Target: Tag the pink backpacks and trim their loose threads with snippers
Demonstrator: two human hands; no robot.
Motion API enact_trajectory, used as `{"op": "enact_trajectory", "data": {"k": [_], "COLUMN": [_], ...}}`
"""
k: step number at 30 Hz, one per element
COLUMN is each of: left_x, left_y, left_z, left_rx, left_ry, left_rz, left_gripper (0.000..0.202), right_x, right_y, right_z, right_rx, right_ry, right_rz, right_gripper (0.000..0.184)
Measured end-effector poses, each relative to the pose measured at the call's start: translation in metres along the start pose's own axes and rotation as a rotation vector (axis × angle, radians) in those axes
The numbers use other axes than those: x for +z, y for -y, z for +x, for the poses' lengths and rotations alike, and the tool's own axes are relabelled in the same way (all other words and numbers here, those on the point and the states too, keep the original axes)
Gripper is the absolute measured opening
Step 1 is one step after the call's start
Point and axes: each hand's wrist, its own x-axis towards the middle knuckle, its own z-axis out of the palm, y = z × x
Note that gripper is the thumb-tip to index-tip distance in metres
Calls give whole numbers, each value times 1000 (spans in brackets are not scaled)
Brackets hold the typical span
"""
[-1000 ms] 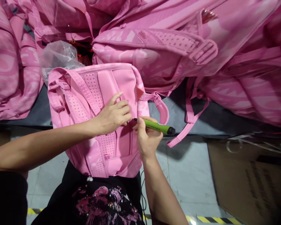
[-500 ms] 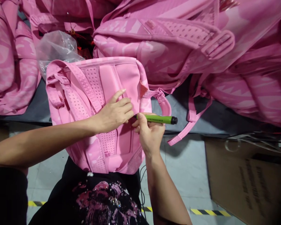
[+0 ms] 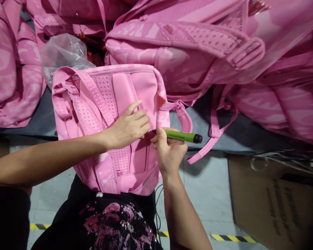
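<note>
A pink backpack (image 3: 143,85) rests against my lap and the table edge, its padded back panel and dotted straps facing up. My left hand (image 3: 131,126) lies on the back panel, thumb stretched out and fingers slightly bent, holding nothing that I can see. Between the thumb and fingers of my right hand (image 3: 169,149) is a green marker pen (image 3: 181,135). Its black rear end points right, while the dark tip points left toward the panel, close to my left fingertips. Whether the tip touches the fabric I cannot tell. A loose strap loop (image 3: 184,116) hangs at the bag's right side.
Several pink camouflage backpacks (image 3: 187,66) are piled along the grey table (image 3: 198,118). A clear plastic bag (image 3: 64,52) lies behind my backpack. Another dangling strap (image 3: 206,147) overhangs the edge. A cardboard box (image 3: 263,194) stands at the lower right on the tiled floor (image 3: 208,187).
My right hand has shifted slightly right and down. The marker's rear end has tilted lower, and its dark tip has drawn a little to the right. My left hand stays almost in place.
</note>
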Motion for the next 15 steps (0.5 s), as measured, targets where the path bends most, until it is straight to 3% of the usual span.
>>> {"op": "enact_trajectory", "data": {"k": [6,15], "left_x": [-1,-4], "left_y": [-1,-1], "left_z": [2,2], "left_rx": [13,8], "left_ry": [-44,1], "left_rz": [28,5], "left_gripper": [18,18], "right_x": [-1,0], "right_y": [-1,-11], "right_z": [0,-2], "right_rx": [-10,-123], "right_ry": [17,38], "right_rz": [-54,-152], "right_gripper": [28,26]}}
